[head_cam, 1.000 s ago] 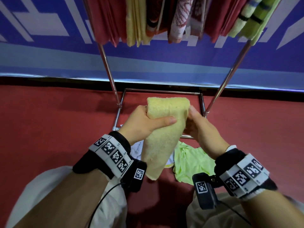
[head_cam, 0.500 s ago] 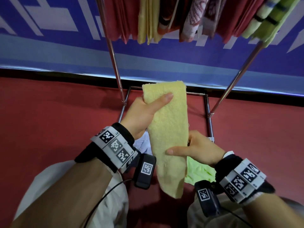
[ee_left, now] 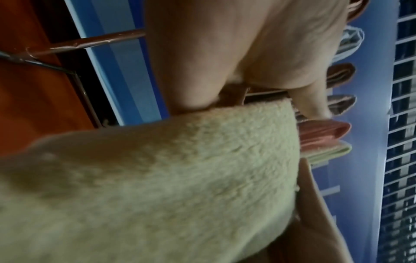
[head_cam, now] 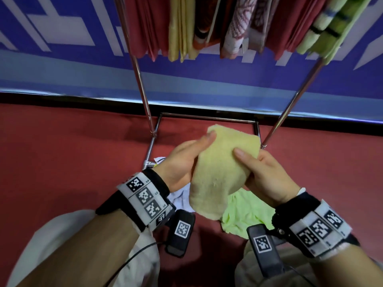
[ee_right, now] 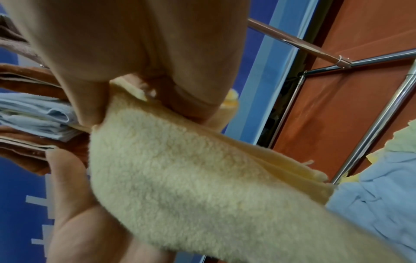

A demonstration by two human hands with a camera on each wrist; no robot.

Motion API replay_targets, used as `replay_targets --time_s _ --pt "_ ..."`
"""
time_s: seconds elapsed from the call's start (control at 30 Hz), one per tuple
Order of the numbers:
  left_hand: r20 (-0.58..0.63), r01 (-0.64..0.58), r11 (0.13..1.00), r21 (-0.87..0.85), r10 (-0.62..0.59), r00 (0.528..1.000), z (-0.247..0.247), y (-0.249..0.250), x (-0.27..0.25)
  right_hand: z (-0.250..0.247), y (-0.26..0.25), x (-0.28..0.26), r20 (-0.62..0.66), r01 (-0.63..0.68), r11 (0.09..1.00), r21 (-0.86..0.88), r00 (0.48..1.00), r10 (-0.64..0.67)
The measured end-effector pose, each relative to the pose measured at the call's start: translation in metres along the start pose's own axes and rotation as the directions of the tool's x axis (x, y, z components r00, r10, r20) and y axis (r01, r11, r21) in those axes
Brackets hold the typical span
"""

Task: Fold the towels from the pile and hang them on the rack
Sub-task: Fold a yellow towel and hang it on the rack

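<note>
Your left thumb (head_cam: 205,139) lies flat across the upper left corner of the pale yellow fleecy towel (head_cam: 223,172). Your right thumb (head_cam: 244,155) presses on its front face near the top right. The other fingers of both hands are curled behind the cloth, so each hand pinches the folded upper edge. Your left hand (head_cam: 182,162) and right hand (head_cam: 267,177) hold the towel in the air in front of you, with its lower end hanging free below your palms.

The right wrist view shows the layers as separate lips along one side, so nothing locks the fold. If either thumb eases while you lift, the inner layers can slide and the fold will likely open. Letting go with one hand to reach up carries the same risk.

The free end hangs just above the lime-green cloth (head_cam: 244,214) and the white cloth (head_cam: 180,195) of the pile on the red floor (head_cam: 62,162). If you dip or swing it, it may drag across them and pull its own layers askew.

Above, the chrome tube rack (head_cam: 142,88) carries a tight row of hung towels (head_cam: 232,27) in red, gold, patterned and green-striped cloth. The rail itself and any free gap are out of view, so you cannot tell where this one fits. If you push it in blind, it could bunch on the rail or nudge a neighbour off.
</note>
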State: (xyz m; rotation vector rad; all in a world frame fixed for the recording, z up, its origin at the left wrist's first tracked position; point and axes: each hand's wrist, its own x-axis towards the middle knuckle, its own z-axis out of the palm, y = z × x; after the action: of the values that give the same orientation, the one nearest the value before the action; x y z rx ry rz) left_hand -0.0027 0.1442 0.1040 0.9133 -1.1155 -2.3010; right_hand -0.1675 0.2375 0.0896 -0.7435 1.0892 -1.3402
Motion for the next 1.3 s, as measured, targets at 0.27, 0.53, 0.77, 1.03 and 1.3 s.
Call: replay_targets --time_s 0.27,0.53,0.77,1.03,1.3 --pt "0.015 -0.012 0.890 0.455 0.006 1.000 0.003 -0.004 -0.001 0.003 -0.020 -0.008 -0.075 0.064 0.996 -0.067 0.995 -0.069" --pt "0.035 -0.046 0.972 0.229 0.039 0.999 0.000 -0.003 0.005 -0.007 -0.026 -0.008 -0.075 0.053 0.998 -0.043 0.996 -0.056" --pt "0.089 -0.068 0.993 0.094 0.059 0.994 0.003 -0.002 0.004 0.002 -0.016 -0.013 0.098 -0.113 0.994 0.009 0.989 0.111" --pt "-0.022 -0.145 0.942 0.303 0.159 0.987 0.001 -0.007 0.012 0.001 -0.007 -0.008 -0.028 -0.028 0.981 -0.192 0.999 0.023" --pt "-0.038 -0.097 0.916 0.389 0.121 0.992 -0.014 -0.011 0.018 0.002 -0.016 -0.002 -0.058 -0.048 0.999 0.014 0.997 0.049"
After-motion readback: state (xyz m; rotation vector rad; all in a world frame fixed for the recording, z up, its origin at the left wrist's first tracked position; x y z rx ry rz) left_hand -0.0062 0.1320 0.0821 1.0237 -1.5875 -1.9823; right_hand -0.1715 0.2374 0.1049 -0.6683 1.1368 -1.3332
